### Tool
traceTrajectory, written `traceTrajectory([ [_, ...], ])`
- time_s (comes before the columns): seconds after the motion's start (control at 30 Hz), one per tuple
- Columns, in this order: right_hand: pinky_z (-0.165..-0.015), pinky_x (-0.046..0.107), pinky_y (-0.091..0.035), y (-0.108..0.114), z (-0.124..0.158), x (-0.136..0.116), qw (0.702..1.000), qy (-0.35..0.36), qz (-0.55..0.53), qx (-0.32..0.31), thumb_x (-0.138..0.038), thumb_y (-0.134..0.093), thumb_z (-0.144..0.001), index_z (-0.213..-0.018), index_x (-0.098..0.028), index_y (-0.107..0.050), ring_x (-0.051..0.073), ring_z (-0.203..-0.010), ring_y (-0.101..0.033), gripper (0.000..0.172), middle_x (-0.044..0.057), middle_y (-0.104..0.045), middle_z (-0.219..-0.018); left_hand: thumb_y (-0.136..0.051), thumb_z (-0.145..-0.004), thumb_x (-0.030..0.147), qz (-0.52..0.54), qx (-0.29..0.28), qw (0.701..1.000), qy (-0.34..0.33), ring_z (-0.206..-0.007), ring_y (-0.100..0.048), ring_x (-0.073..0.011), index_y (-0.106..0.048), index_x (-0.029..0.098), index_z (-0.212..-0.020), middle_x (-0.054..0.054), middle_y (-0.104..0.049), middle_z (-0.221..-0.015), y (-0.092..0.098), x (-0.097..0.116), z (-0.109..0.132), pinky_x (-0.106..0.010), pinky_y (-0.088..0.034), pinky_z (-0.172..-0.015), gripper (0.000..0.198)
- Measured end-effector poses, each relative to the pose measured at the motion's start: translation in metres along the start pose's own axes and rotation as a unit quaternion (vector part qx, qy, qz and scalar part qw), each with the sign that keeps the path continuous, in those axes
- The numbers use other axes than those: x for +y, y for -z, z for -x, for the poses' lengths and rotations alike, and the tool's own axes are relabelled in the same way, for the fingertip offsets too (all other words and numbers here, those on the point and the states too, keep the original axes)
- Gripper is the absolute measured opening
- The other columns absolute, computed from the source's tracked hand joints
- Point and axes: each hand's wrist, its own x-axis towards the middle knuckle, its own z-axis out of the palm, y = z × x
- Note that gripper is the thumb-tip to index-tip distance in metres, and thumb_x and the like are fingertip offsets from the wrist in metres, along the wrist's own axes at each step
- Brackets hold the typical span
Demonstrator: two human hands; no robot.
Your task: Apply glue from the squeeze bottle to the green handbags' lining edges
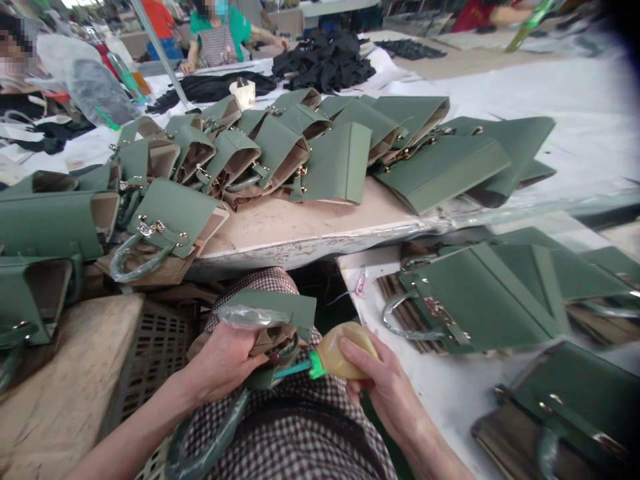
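Note:
A green handbag with plastic-wrapped handles rests on my lap, over a checked apron. My left hand is closed on its upper edge, with brown lining showing beside the fingers. In my right hand is a squeeze bottle of yellowish contents, lying on its side. Its green cap and thin blue-green nozzle point left, and the tip meets the bag near my left fingers. Whether anything flows from the tip cannot be seen.
Many green handbags lie in rows on the table ahead. More bags lie on a white surface at right, near a pink clip. A plastic crate stands at left. Across the table, a person sits near black pieces.

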Motion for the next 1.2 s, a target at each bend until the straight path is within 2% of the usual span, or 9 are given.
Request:
traceTrajectory([
  [0.13,-0.039,0.020,-0.046,-0.005,0.005,-0.001,1.000,0.000,-0.024,-0.009,-0.057,-0.086,-0.085,-0.102,-0.014,-0.074,0.013,-0.053,-0.050,0.048,0.007,-0.069,-0.085,-0.058,-0.097,0.029,0.042,0.005,0.999,0.008,-0.126,-0.061,-0.0338,-0.068,0.017,-0.124,-0.011,-0.071,-0.133,0.001,0.001,-0.001,-0.051,-0.044,-0.113,0.032],
  [0.23,-0.039,0.021,-0.046,-0.007,0.007,-0.001,0.999,0.013,-0.049,0.018,-0.056,-0.087,-0.084,-0.101,-0.013,-0.074,0.013,-0.053,-0.049,0.047,0.007,-0.067,-0.082,-0.057,-0.098,0.030,0.072,0.009,0.997,0.021,-0.120,-0.064,-0.0315,-0.070,0.020,-0.122,-0.008,-0.073,-0.128,0.003,0.002,-0.002,-0.049,-0.046,-0.109,0.029],
  [0.33,-0.039,0.021,-0.045,-0.007,0.006,0.001,0.996,0.026,-0.064,0.052,-0.055,-0.088,-0.083,-0.100,-0.013,-0.074,0.014,-0.054,-0.047,0.047,0.006,-0.064,-0.079,-0.059,-0.097,0.030,0.072,0.017,0.997,0.031,-0.116,-0.065,-0.0317,-0.072,0.019,-0.119,-0.009,-0.075,-0.124,0.005,0.002,-0.004,-0.048,-0.047,-0.107,0.028],
  [0.57,-0.040,0.022,-0.045,-0.003,0.005,0.008,0.994,0.029,-0.067,0.078,-0.057,-0.088,-0.082,-0.096,-0.015,-0.075,0.014,-0.056,-0.047,0.046,0.005,-0.063,-0.079,-0.060,-0.098,0.036,0.091,0.027,0.995,0.031,-0.121,-0.064,-0.0332,-0.072,0.018,-0.125,-0.011,-0.073,-0.130,0.002,-0.002,-0.005,-0.051,-0.046,-0.110,0.034],
  [0.77,-0.039,0.021,-0.045,-0.002,0.005,0.006,0.998,0.014,-0.055,0.024,-0.055,-0.084,-0.087,-0.100,-0.013,-0.075,0.012,-0.051,-0.048,0.045,0.007,-0.067,-0.082,-0.061,-0.100,0.042,0.144,0.026,0.989,0.020,-0.124,-0.064,-0.0307,-0.072,0.024,-0.127,-0.008,-0.073,-0.134,0.002,-0.001,-0.006,-0.046,-0.047,-0.111,0.035],
  [0.9,-0.039,0.018,-0.045,0.005,0.000,0.011,0.994,-0.016,-0.106,-0.008,-0.053,-0.085,-0.088,-0.099,-0.010,-0.076,0.010,-0.049,-0.045,0.046,0.007,-0.066,-0.078,-0.063,-0.099,0.044,0.162,0.047,0.985,0.024,-0.113,-0.069,-0.0292,-0.075,0.024,-0.122,-0.007,-0.076,-0.125,0.004,-0.002,-0.006,-0.042,-0.051,-0.105,0.033],
  [1.03,-0.036,0.014,-0.038,0.020,-0.004,0.021,0.964,-0.076,-0.252,-0.021,-0.048,-0.093,-0.081,-0.090,-0.010,-0.077,0.007,-0.045,-0.038,0.042,0.000,-0.053,-0.058,-0.062,-0.099,0.045,0.175,0.070,0.981,0.047,-0.105,-0.070,-0.0266,-0.073,0.022,-0.120,-0.006,-0.076,-0.118,0.008,-0.012,-0.007,-0.039,-0.054,-0.098,0.033],
  [1.13,-0.033,0.010,-0.032,0.030,-0.005,0.019,0.920,-0.087,-0.381,-0.032,-0.037,-0.102,-0.068,-0.098,-0.008,-0.077,0.002,-0.044,-0.033,0.049,0.003,-0.060,-0.070,-0.063,-0.098,0.046,0.143,0.119,0.981,0.058,-0.107,-0.069,-0.0272,-0.070,0.022,-0.125,-0.006,-0.075,-0.120,0.022,-0.017,-0.004,-0.039,-0.052,-0.099,0.037],
  [1.2,-0.031,0.009,-0.031,0.033,-0.005,0.013,0.902,-0.075,-0.422,-0.046,-0.034,-0.102,-0.069,-0.107,-0.006,-0.075,0.001,-0.044,-0.032,0.054,0.008,-0.065,-0.082,-0.062,-0.097,0.049,0.089,0.162,0.980,0.075,-0.110,-0.069,-0.0297,-0.069,0.022,-0.125,-0.008,-0.075,-0.122,0.040,-0.017,0.004,-0.041,-0.051,-0.099,0.039],
])
